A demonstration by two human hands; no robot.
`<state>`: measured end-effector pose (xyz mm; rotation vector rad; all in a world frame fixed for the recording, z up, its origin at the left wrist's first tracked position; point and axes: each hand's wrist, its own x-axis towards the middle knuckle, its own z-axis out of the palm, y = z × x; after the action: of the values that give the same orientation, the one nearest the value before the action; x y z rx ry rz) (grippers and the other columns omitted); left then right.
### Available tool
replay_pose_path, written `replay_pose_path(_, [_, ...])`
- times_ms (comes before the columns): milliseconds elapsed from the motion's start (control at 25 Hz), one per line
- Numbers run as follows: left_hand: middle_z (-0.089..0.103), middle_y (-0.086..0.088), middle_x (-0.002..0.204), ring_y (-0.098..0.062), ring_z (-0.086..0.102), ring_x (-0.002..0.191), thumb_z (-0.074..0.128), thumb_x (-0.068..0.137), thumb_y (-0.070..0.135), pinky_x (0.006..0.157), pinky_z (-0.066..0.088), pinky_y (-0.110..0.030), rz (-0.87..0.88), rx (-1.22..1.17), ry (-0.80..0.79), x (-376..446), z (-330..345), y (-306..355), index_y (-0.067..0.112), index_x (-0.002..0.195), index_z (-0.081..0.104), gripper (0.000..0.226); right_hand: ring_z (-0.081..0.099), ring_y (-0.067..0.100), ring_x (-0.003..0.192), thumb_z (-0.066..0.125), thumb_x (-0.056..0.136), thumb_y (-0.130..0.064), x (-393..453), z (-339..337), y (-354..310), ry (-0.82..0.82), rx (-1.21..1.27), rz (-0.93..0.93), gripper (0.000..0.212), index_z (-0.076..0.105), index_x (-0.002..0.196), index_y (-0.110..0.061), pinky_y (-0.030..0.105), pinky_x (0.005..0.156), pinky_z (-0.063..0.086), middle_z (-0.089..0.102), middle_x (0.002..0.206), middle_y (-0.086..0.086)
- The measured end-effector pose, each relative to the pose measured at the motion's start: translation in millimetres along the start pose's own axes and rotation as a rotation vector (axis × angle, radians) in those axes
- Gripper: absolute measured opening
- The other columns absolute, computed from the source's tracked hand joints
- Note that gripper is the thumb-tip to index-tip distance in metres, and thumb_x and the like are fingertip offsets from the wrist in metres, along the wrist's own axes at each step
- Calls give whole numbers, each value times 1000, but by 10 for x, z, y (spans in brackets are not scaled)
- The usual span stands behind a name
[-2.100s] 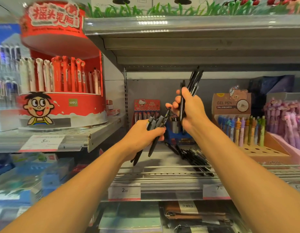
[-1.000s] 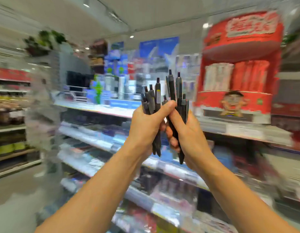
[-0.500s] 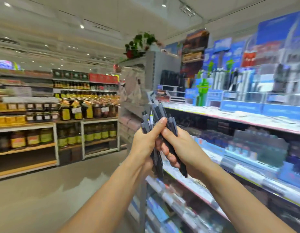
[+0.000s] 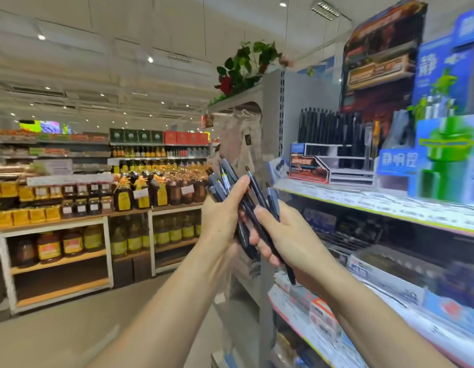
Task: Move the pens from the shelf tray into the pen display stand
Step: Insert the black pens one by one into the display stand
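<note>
Pens (image 4: 232, 197) – dark bundle held upright between both hands at chest height. Left hand (image 4: 225, 221) fingers curled round one bunch, right hand (image 4: 286, 235) round another. Stand (image 4: 334, 166) on upper shelf, near right – merge bunches, tips aligned, before slotting.

Single head-worn view, facing forward along the aisle; shelving (image 4: 363, 197) near right, bottle racks (image 4: 103, 216) far left.

Pens' (image 4: 232, 187) middles hidden inside both grips; right-hand shelves (image 4: 390, 205) blurred.
</note>
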<state>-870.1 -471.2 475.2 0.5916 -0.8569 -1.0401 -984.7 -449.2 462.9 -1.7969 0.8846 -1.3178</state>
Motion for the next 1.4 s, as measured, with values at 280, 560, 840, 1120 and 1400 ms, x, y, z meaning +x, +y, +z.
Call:
replay_pose_path(280, [56, -7, 44, -17, 46, 27, 74, 88, 29, 34, 40, -17, 34, 74, -349, 1158, 253, -309, 15, 61, 69, 30, 58, 30, 35, 39, 107, -33, 1025, -378, 280, 91, -216, -78, 39, 52, 83, -5, 30, 36, 45, 64, 53, 13])
replay_pose_path(560, [67, -8, 63, -20, 62, 53, 79, 73, 20, 57, 56, -33, -4, 6, -379, 2336, 852, -684, 8, 75, 70, 15, 74, 28, 67, 46, 106, -34, 1743, -806, 423, 311, -342, -16, 29, 64, 102, -11, 42, 53, 59, 74, 75, 12])
replay_pose_path(840, [68, 1, 57, -12, 58, 42, 77, 79, 20, 44, 48, -23, -76, -135, -652, 3058, 1254, -739, 13, 64, 71, 17, 22, 10, 40, 44, 105, -43, 2402, -1451, -33, 840, -378, -109, 29, 31, 87, -24, 16, 41, 17, 32, 60, -1])
replay_pose_path(1120, [59, 7, 59, -8, 55, 49, 72, 82, 30, 47, 49, -24, -70, -87, -811, 3209, 1435, -755, 13, 84, 63, 19, 48, 9, 67, 43, 104, -28, 2731, -1922, -111, 1031, -658, -112, 26, 66, 95, -19, 27, 61, 39, 59, 82, -5])
replay_pose_path(1400, [68, -1, 64, -16, 70, 61, 71, 85, 26, 52, 55, -27, 1, -106, -804, 3212, 1636, -710, 9, 85, 67, 17, 59, 14, 57, 61, 100, -26, 2740, -2291, -100, 938, -834, -102, 17, 66, 88, -15, 29, 57, 53, 60, 66, 0])
